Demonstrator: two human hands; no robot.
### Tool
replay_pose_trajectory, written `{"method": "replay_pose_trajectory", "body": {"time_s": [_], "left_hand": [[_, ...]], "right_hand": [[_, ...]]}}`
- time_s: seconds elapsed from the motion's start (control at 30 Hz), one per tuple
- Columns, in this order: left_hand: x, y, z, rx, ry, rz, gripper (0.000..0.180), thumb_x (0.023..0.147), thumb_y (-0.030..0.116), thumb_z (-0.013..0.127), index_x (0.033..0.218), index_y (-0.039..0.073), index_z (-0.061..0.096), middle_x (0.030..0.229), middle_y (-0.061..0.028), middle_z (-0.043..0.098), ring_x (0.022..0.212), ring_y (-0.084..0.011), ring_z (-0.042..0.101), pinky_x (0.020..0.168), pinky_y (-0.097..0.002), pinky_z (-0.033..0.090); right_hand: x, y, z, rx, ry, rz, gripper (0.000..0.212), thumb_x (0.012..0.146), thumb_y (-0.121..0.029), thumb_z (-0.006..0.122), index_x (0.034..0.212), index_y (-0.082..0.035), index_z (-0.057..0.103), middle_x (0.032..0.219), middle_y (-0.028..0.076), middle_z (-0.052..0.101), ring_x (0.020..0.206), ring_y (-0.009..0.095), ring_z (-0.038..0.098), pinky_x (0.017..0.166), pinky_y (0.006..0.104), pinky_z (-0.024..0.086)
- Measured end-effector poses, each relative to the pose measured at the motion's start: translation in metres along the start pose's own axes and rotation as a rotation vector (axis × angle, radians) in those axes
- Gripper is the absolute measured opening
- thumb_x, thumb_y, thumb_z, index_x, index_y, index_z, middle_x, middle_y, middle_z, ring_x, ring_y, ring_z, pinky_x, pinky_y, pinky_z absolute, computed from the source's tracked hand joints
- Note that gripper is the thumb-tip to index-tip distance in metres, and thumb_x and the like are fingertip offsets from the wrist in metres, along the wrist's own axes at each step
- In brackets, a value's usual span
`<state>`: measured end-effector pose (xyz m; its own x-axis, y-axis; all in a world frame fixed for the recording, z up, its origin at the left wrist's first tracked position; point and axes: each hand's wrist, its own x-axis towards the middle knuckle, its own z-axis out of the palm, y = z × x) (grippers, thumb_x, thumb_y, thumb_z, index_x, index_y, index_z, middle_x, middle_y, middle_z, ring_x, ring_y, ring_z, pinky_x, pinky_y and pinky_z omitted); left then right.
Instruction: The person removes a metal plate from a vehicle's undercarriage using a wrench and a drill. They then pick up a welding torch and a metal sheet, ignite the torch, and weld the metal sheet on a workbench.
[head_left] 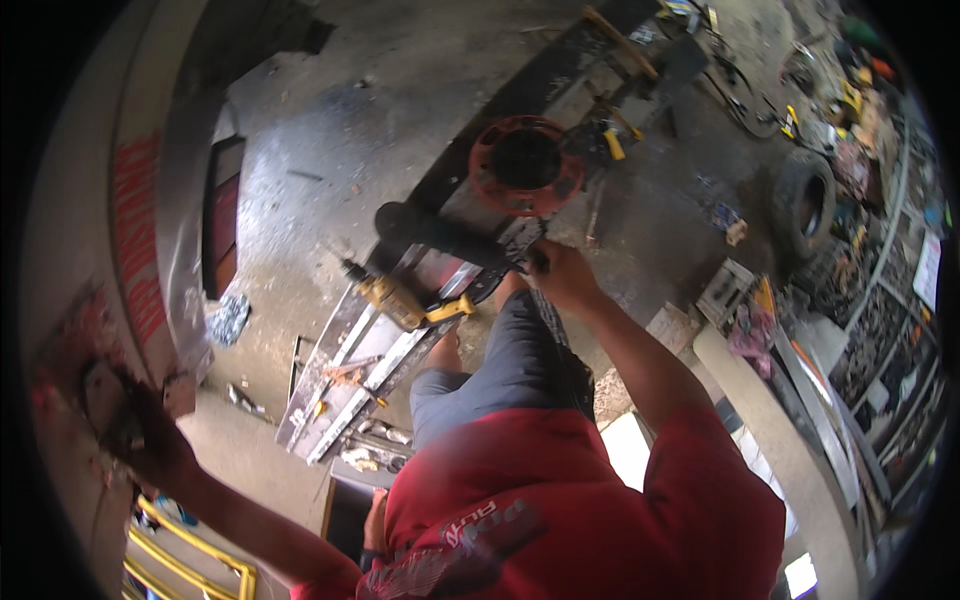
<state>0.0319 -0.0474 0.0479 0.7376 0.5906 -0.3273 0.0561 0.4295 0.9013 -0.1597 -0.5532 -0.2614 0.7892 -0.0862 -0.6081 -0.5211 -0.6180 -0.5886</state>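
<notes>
My left hand (155, 445) is raised against a pale panel (145, 150) with red lettering. Its fingers curl at a greyish rounded piece (103, 395) on a reddish, scuffed patch; shadow and blur hide what that piece is. My right hand (560, 275) is closed around the near end of a long dark power tool (440, 235), whose thick rounded end points left over a narrow bench. Just below that tool, a yellow-and-black cordless drill (395, 300) lies on its side on the bench. Beyond my right hand lies a red ring-shaped part (525, 165) with a dark centre.
The long bench (340, 385) runs diagonally, bearing metal strips and small tools. A clamp with a yellow handle (613, 143) is at its far part. A tyre (805, 200) and piled scrap stand right. Yellow tubing (200, 550) is lower left. Another person's banded limb (374, 530) shows beside me.
</notes>
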Motion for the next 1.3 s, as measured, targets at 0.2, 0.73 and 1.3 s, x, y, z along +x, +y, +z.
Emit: {"method": "replay_pose_trajectory", "body": {"time_s": [0.2,0.73,1.3], "left_hand": [[0.01,-0.005,-0.025,0.049,-0.055,0.127,0.065,0.105,0.056,0.057,0.152,0.011,0.053,0.162,-0.018,0.046,0.154,-0.0417,0.037,0.128,-0.0541,0.028],[-0.004,-0.009,-0.015,-0.034,0.037,0.128,0.075,0.095,0.063,0.071,0.142,0.007,0.053,0.13,-0.0167,0.063,0.116,-0.0302,0.067,0.101,-0.045,0.052],[-0.058,-0.007,-0.098,0.036,-0.367,-0.106,0.063,0.099,0.03,0.075,0.147,0.0,0.046,0.132,-0.0215,0.066,0.116,-0.0326,0.072,0.105,-0.0444,0.057]], "right_hand": [[0.04,-0.168,0.038,0.668,-0.274,-0.288,0.04,0.091,-0.018,0.08,0.125,-0.002,0.065,0.105,0.013,0.075,0.096,0.029,0.076,0.084,0.0349,0.06],[0.075,-0.522,0.037,0.517,0.123,-1.06,0.028,0.094,-0.014,0.077,0.116,-0.001,0.066,0.108,0.012,0.07,0.097,0.023,0.068,0.088,0.0378,0.054],[0.036,-0.213,0.1,0.583,-0.413,0.07,0.046,0.102,-0.024,0.067,0.143,-0.009,0.054,0.12,0.006,0.063,0.099,0.017,0.063,0.077,0.0387,0.058]]}}
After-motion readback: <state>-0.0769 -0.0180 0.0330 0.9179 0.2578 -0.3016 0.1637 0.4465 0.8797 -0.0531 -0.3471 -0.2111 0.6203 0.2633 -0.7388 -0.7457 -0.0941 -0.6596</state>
